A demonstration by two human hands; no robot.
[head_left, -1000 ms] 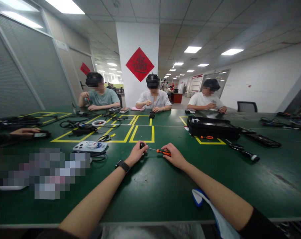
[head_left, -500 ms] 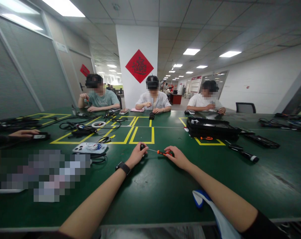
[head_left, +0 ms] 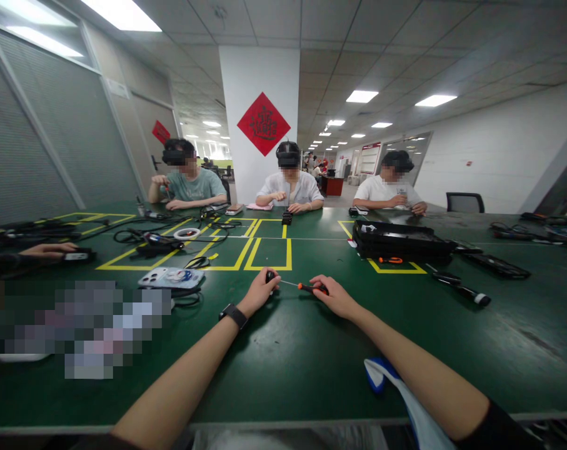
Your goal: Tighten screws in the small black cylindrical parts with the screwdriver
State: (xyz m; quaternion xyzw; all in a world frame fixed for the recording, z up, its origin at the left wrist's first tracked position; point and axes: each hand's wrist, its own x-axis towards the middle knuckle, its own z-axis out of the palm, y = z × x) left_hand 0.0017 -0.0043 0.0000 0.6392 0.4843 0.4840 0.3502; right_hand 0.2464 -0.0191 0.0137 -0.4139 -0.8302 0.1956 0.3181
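Just in front of me, over the green table [head_left: 283, 369], my left hand [head_left: 259, 292] is closed around a small black object [head_left: 270, 275], mostly hidden by the fingers. My right hand [head_left: 336, 299] grips the orange and black handle of a screwdriver [head_left: 306, 287]. Its thin metal shaft points left, and the tip reaches the black object or my left fingers; which of these it touches I cannot tell. A dark watch is on my left wrist.
A black open case [head_left: 400, 240] and orange-handled tool [head_left: 390, 260] lie right of centre. To the left are a phone [head_left: 170, 277], tangled cables and a co-worker's hand [head_left: 49, 250]. A blue-and-white strap [head_left: 377, 375] crosses the front edge. Three people sit opposite.
The whole view has shifted very slightly. Both hands keep nearly the same pose, with the screwdriver still pointing at the black object.
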